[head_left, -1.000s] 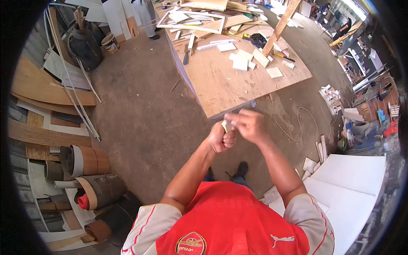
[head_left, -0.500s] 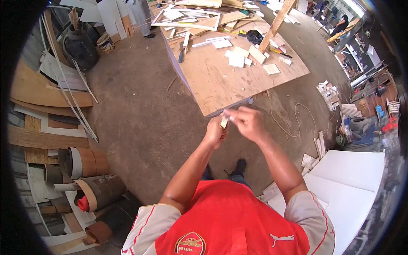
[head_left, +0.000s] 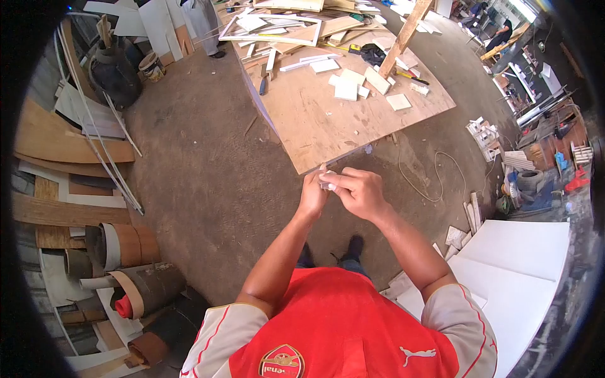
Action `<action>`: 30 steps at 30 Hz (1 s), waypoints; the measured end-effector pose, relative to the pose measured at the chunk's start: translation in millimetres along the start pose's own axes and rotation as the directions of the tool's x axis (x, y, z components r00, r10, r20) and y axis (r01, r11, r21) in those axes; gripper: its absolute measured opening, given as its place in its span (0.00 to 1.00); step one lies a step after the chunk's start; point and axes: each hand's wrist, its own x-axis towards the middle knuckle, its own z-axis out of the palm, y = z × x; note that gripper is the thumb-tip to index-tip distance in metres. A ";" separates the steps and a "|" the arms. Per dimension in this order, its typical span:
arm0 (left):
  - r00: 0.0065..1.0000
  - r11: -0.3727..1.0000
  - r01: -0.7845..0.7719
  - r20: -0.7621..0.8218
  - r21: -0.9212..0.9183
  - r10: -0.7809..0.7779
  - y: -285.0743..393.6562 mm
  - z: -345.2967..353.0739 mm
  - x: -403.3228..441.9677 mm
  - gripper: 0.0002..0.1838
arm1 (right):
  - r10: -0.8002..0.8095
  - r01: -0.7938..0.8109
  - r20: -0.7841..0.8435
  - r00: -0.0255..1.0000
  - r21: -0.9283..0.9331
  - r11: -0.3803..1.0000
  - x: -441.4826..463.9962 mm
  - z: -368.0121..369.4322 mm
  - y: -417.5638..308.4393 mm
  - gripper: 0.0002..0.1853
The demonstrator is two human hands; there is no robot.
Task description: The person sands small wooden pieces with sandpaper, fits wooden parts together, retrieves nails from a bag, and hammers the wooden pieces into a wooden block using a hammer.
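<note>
In front of my chest, near the closest corner of the workbench, my two hands meet. My left hand (head_left: 311, 196) is closed around a small pale piece (head_left: 325, 181), its kind too small to make out and mostly covered by fingers. My right hand (head_left: 360, 194) comes in from the right, thumb and fingers pinched together at that piece. Whether the right fingers hold something of their own is hidden. The wooden workbench (head_left: 328, 135) begins just beyond my fingertips.
White board offcuts (head_left: 346, 88), a blue-handled tool (head_left: 263, 85), a tape measure (head_left: 355, 49) and an upright post (head_left: 404, 39) are on the bench. Rolled sheets (head_left: 129, 244) lie at left, large white panels (head_left: 510, 258) at right. A cord (head_left: 438, 179) crosses the floor. Other people are farther back.
My right hand has moved slightly left and down, its fingers now closed over the small piece in my left hand. The piece shows less than before. The view has shifted slightly.
</note>
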 end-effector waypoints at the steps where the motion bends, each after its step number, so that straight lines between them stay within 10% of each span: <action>1: 1.000 0.997 -0.008 -0.003 0.077 0.008 -1.1 0.1 -0.6 0.21 | 0.004 -0.004 0.008 1.000 -0.001 1.000 -1.1 -1.4 0.9 0.16; 30: 0.992 0.975 0.095 0.067 0.200 -0.110 14.3 59.5 7.3 0.21 | 0.220 -0.215 -0.151 0.964 0.046 0.975 -9.9 -36.9 12.8 0.18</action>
